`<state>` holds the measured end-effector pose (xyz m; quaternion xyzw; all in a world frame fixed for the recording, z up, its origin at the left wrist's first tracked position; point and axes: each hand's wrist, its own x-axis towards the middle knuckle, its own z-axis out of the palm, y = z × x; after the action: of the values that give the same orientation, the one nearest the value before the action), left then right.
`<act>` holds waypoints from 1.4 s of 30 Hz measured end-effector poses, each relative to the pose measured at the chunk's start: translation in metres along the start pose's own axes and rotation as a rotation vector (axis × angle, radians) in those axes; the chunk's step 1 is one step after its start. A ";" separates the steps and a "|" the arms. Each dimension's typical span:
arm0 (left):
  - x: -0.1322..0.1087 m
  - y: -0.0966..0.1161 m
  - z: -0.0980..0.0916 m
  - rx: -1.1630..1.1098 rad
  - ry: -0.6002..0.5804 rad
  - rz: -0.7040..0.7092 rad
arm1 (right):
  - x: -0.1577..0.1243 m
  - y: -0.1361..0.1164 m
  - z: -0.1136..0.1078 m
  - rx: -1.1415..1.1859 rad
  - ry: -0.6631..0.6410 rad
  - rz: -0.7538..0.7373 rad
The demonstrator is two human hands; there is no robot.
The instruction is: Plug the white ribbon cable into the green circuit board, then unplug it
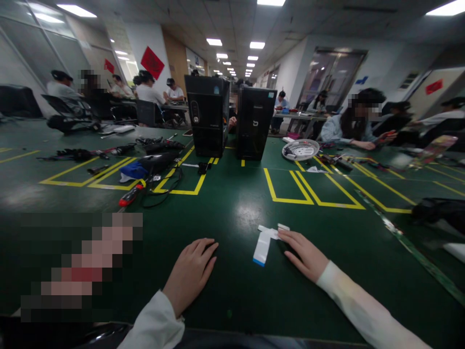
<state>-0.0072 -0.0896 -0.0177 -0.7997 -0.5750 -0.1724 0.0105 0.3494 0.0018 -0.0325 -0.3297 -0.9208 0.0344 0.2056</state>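
Note:
A white flat ribbon cable (pixel 262 246) with a blue end lies folded on the green table. My right hand (pixel 304 254) rests beside it, fingers stretched out. Its fingertips are at the cable's right-hand end and seem to touch it. My left hand (pixel 192 271) lies palm down on the table, left of the cable and apart from it, holding nothing. Its fingers are slightly bent and loosely spread.
Two black computer towers (pixel 207 116) stand ahead. A red-handled screwdriver (pixel 131 195), a blue item (pixel 133 170) and dark cables lie left. A round white basket (pixel 301 149) sits far right. Yellow tape marks the table; a pixelated patch hides its left front. People sit at surrounding tables.

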 end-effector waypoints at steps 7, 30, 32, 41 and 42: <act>0.000 -0.001 -0.001 -0.040 0.033 -0.038 | 0.039 -0.068 0.015 0.134 -0.146 -0.148; 0.000 -0.002 -0.002 -0.020 0.028 -0.093 | -0.006 0.088 -0.021 -0.315 0.214 0.522; 0.000 -0.002 -0.002 -0.018 0.021 -0.094 | -0.037 0.129 -0.041 -0.519 0.144 0.903; 0.001 -0.001 -0.002 -0.015 0.041 -0.087 | -0.126 0.175 -0.089 -0.553 0.064 1.372; 0.001 -0.001 -0.002 -0.014 0.044 -0.082 | -0.128 0.177 -0.088 -0.548 0.049 1.373</act>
<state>-0.0082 -0.0894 -0.0158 -0.7717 -0.6055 -0.1943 0.0103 0.5793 0.0542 -0.0331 -0.8716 -0.4782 -0.0835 0.0685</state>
